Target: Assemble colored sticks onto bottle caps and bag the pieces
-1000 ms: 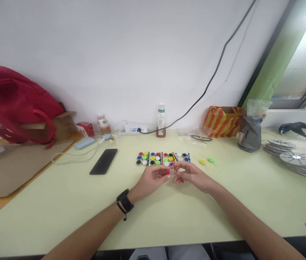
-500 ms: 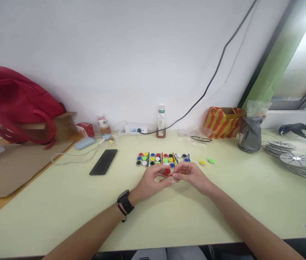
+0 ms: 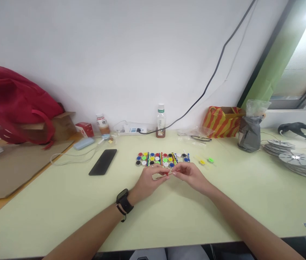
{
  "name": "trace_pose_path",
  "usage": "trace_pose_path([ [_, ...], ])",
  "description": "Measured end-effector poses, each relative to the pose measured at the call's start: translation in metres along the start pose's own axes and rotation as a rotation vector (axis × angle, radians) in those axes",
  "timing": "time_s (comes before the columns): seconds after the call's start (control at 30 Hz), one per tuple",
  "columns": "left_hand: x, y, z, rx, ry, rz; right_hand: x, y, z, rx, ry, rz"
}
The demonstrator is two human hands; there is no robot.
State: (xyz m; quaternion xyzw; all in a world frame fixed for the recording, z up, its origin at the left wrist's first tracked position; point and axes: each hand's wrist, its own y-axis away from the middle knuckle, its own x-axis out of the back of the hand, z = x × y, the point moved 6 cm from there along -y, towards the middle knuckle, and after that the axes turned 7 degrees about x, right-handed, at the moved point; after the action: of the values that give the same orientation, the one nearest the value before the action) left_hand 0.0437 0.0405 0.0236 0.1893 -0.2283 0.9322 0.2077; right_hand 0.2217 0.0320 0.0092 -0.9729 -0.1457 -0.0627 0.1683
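Note:
Between finger and thumb, my left hand (image 3: 152,178) pinches a small red round piece (image 3: 167,173), mostly covered by the fingers. A thin red strip (image 3: 160,177) runs beside it across the gap between the hands. My right hand (image 3: 189,174) is closed in a pinch at the right end of that strip. Just beyond the hands lie rows of small round pieces (image 3: 157,159) with red, yellow, blue, green, white and black tops. Bundles of thin coloured strips (image 3: 174,159) lie between the groups. A yellow piece (image 3: 202,162) and a green piece (image 3: 210,160) sit apart at the right.
A black phone (image 3: 103,162) lies left of the hands. Behind stand a drink bottle (image 3: 160,122), a power strip (image 3: 133,130) and a striped bag (image 3: 220,122). Stacked grey discs (image 3: 299,160) are at the right; a red backpack (image 3: 14,101) is at the left.
The red piece has been turned from showing its round top to lying edge-on between my fingers. The thin red strip now shows between the hands, which have hardly shifted.

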Motion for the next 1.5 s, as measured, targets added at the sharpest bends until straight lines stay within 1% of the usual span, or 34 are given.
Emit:
trace_pose_path([
  [0.1,0.002,0.0,0.002,-0.024,-0.035,-0.008,0.001,0.0,-0.002,0.001,-0.014,0.016],
  [0.3,-0.001,0.0,0.007,-0.01,-0.031,-0.087,-0.003,0.001,-0.005,0.022,-0.03,-0.001],
  [0.37,-0.002,0.001,0.008,0.015,0.023,-0.094,-0.004,0.001,-0.006,0.022,-0.033,0.004],
  [0.43,-0.005,0.002,0.007,0.045,0.12,-0.108,-0.003,0.0,-0.006,0.028,-0.016,0.011],
  [0.53,-0.011,0.004,0.004,0.12,0.27,-0.188,-0.001,0.0,-0.007,0.041,-0.001,0.018],
  [0.6,-0.013,0.004,0.0,0.169,0.327,-0.218,0.002,0.0,-0.007,0.047,-0.009,0.03],
  [0.7,-0.009,0.001,-0.009,0.215,0.391,-0.158,0.008,0.002,-0.008,0.088,0.053,0.102],
  [0.8,-0.004,-0.003,-0.02,0.261,0.454,-0.088,0.013,0.006,-0.013,0.198,0.249,0.177],
  [0.87,-0.003,-0.004,-0.025,0.282,0.481,-0.068,0.008,0.008,-0.016,0.258,0.34,0.141],
  [0.97,-0.003,-0.004,-0.028,0.299,0.497,-0.053,-0.003,0.011,-0.016,0.282,0.339,0.049],
  [1.1,-0.002,-0.004,-0.033,0.298,0.507,-0.027,-0.004,0.011,-0.015,0.239,0.262,0.086],
  [1.27,-0.001,-0.004,-0.037,0.303,0.531,0.002,-0.007,0.008,-0.011,0.121,0.115,-0.033],
  [1.37,0.0,-0.004,-0.034,0.302,0.524,0.005,-0.008,0.006,-0.012,0.085,0.103,-0.028],
  [1.5,-0.003,-0.003,-0.029,0.3,0.506,-0.037,-0.013,0.005,-0.01,0.038,0.004,-0.034],
])
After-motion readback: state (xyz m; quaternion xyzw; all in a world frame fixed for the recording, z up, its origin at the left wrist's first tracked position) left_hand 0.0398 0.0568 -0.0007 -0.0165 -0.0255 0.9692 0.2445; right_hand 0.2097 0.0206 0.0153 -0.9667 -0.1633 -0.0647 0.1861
